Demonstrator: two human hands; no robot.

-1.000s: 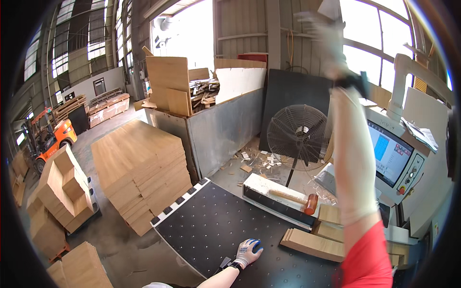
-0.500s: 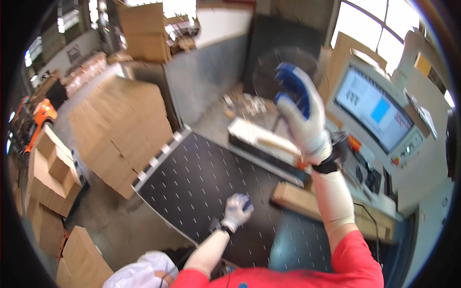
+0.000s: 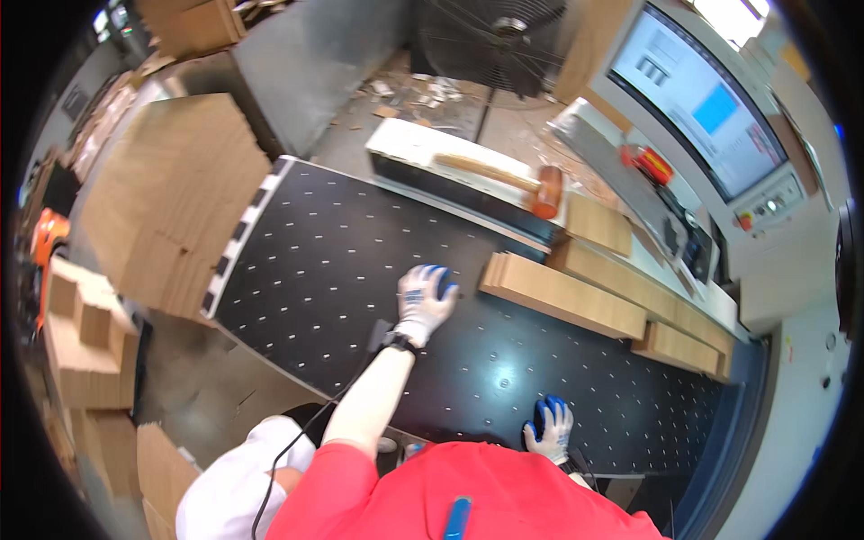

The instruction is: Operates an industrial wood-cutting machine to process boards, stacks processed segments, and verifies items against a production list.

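Observation:
My left hand (image 3: 426,303), in a white glove with blue-coated fingers, rests palm down on the black dotted tabletop (image 3: 324,261), its fingers stretched out and holding nothing. My right hand (image 3: 550,429), gloved alike, lies near the table's front edge with its fingers apart and nothing visible in them. To the right of my left hand, a stack of narrow cardboard strips (image 3: 567,299) lies on the tabletop. Behind it are more cardboard strips (image 3: 643,290). A mallet (image 3: 546,192) with an orange-brown head and a wooden handle lies on a white-topped ledge (image 3: 409,144) along the far side.
A tall cardboard stack (image 3: 171,202) stands beyond the table's left end. A monitor (image 3: 697,99) faces the table at the right, near a red-and-yellow object (image 3: 646,164). A large fan (image 3: 495,40) stands behind. At the lower left, a person in white (image 3: 236,472) is close by.
My right hand has come down from its raised position to the table's front edge. My left hand stays on the tabletop. The view has shifted, showing more of the cardboard strips and mallet.

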